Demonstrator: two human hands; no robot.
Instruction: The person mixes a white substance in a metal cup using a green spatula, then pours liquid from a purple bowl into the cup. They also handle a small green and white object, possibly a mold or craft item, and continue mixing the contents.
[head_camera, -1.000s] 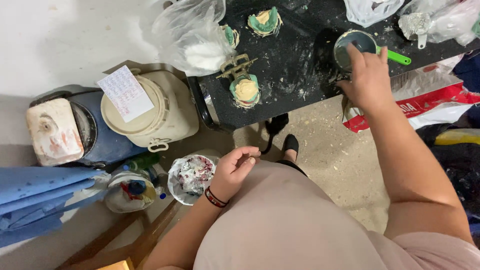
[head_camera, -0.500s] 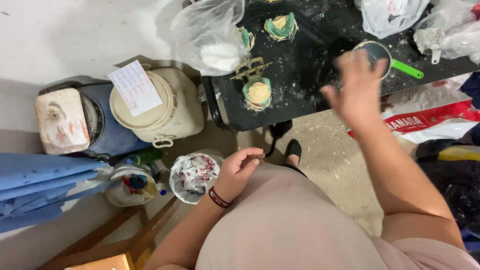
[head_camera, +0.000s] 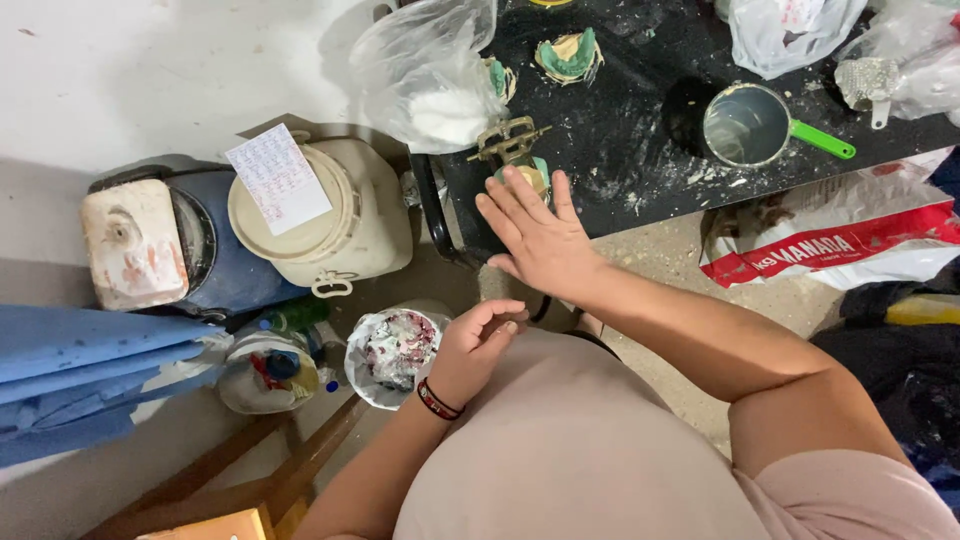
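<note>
Right hand (head_camera: 545, 245) held flat, fingers (head_camera: 520, 195) spread, over green-rimmed mould (head_camera: 527, 175) at desk (head_camera: 620, 160) front-left edge. Left hand (head_camera: 478, 340) loosely curled, empty. Risk judged: mould nudged off edge.

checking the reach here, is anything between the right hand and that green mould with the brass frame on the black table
Nothing visible. The right hand is spread open, fingertips right at the green mould under its brass frame. The plastic bag sits to one side, clear of the path.
</note>
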